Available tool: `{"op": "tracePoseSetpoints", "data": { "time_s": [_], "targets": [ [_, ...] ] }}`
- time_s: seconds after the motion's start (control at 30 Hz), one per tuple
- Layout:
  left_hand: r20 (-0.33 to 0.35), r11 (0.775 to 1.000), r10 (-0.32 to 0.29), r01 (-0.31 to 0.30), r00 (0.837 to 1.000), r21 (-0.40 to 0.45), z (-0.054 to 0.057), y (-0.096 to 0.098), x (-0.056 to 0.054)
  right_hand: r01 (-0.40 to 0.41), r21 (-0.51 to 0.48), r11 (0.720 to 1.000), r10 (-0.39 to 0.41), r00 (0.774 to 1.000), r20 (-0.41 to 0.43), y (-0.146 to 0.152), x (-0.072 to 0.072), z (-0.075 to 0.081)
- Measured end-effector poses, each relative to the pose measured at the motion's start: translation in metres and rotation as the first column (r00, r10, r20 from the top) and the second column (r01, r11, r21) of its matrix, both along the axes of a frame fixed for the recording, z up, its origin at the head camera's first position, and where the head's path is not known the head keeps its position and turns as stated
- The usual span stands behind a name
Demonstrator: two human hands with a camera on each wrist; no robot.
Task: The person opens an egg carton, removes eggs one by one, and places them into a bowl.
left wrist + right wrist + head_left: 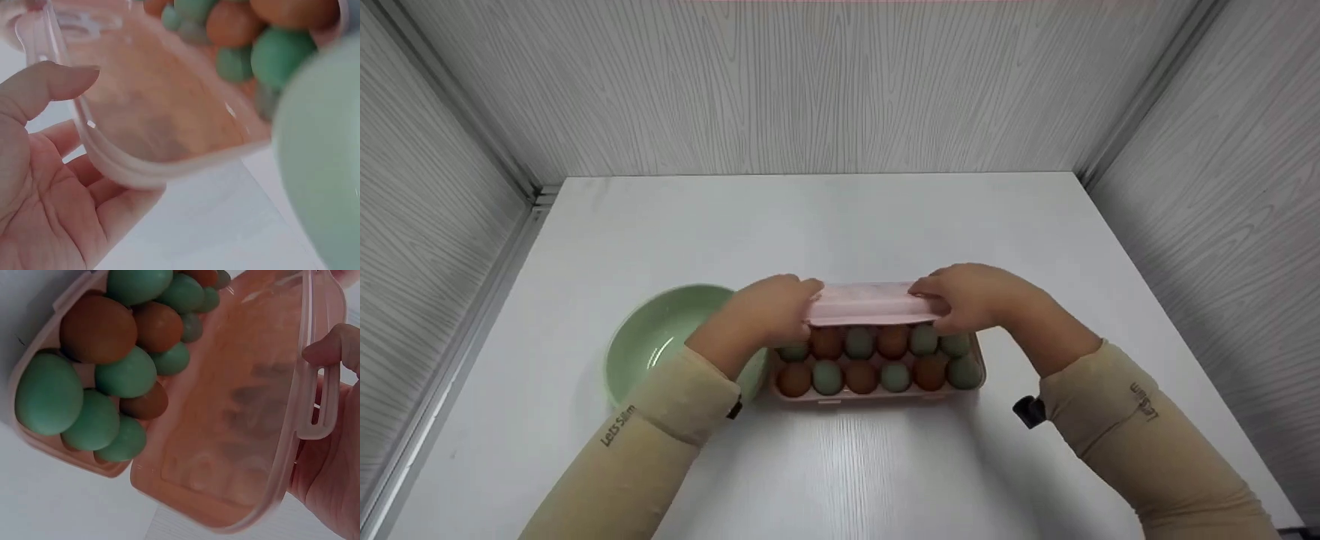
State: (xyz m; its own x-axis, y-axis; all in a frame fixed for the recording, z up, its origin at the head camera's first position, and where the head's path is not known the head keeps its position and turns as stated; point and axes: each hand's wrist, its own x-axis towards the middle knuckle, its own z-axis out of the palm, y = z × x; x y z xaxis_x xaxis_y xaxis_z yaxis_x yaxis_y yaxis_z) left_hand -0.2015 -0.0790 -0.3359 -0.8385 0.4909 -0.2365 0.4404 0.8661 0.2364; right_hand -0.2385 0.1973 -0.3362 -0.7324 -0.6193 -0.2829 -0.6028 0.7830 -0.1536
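A pink plastic egg carton (877, 394) lies on the table with its hinged lid (870, 304) tilted up. Rows of brown eggs (862, 377) and green eggs (827, 377) fill its base. My left hand (769, 309) grips the lid's left end; in the left wrist view the thumb (73, 81) is over the rim and the fingers lie behind it. At the other end my right hand (981, 297) pinches the lid edge, its thumb (326, 349) beside the slotted latch tab (319, 405). The see-through lid shows the right fingers behind it.
A light green bowl (641, 341) stands left of the carton, partly hidden under my left forearm. The white table (825, 225) is bounded by pale wood-grain panels (810, 90) at the back and both sides.
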Motion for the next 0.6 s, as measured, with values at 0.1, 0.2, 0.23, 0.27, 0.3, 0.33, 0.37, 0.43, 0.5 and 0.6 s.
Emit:
{"op": "tracePoseSetpoints", "data": {
  "time_s": [0.1, 0.2, 0.23, 0.27, 0.3, 0.33, 0.37, 0.43, 0.5, 0.6],
  "targets": [
    [0.018, 0.999, 0.028, -0.029, 0.999, 0.044, 0.005, -0.014, -0.009, 0.028, -0.056, 0.998, -0.028, 1.0, 0.012, 0.007, -0.011, 0.007],
    [0.028, 0.991, 0.06, -0.063, 0.998, 0.12, 0.008, -0.026, -0.017, 0.06, -0.098, 0.993, -0.059, 0.998, 0.013, 0.016, -0.021, 0.012],
    [0.027, 0.986, 0.075, -0.078, 0.997, 0.146, 0.008, -0.03, -0.02, 0.069, -0.107, 0.992, -0.069, 0.998, 0.009, 0.019, -0.024, 0.014],
    [0.022, 0.98, 0.091, -0.094, 0.996, 0.173, 0.008, -0.033, -0.022, 0.082, -0.119, 0.989, -0.082, 0.997, 0.005, 0.022, -0.027, 0.015],
    [0.021, 0.972, 0.113, -0.115, 0.993, 0.204, 0.007, -0.035, -0.025, 0.097, -0.134, 0.986, -0.098, 0.995, 0.003, 0.025, -0.03, 0.016],
    [0.019, 0.962, 0.139, -0.139, 0.99, 0.236, 0.006, -0.037, -0.028, 0.118, -0.151, 0.981, -0.12, 0.993, 0.0, 0.028, -0.033, 0.017],
    [0.018, 0.949, 0.165, -0.163, 0.986, 0.271, 0.005, -0.039, -0.031, 0.144, -0.171, 0.975, -0.147, 0.989, -0.003, 0.031, -0.035, 0.017],
    [0.009, 0.916, 0.221, -0.211, 0.975, 0.34, 0.001, -0.041, -0.036, 0.191, -0.209, 0.959, -0.198, 0.98, -0.012, 0.038, -0.04, 0.018],
    [0.004, 0.874, 0.294, -0.271, 0.956, 0.404, -0.004, -0.042, -0.041, 0.241, -0.248, 0.938, -0.256, 0.966, -0.031, 0.045, -0.045, 0.018],
    [-0.006, 0.8, 0.424, -0.371, 0.906, 0.472, -0.012, -0.042, -0.047, 0.309, -0.284, 0.908, -0.347, 0.933, -0.096, 0.054, -0.052, 0.014]
  ]
}}
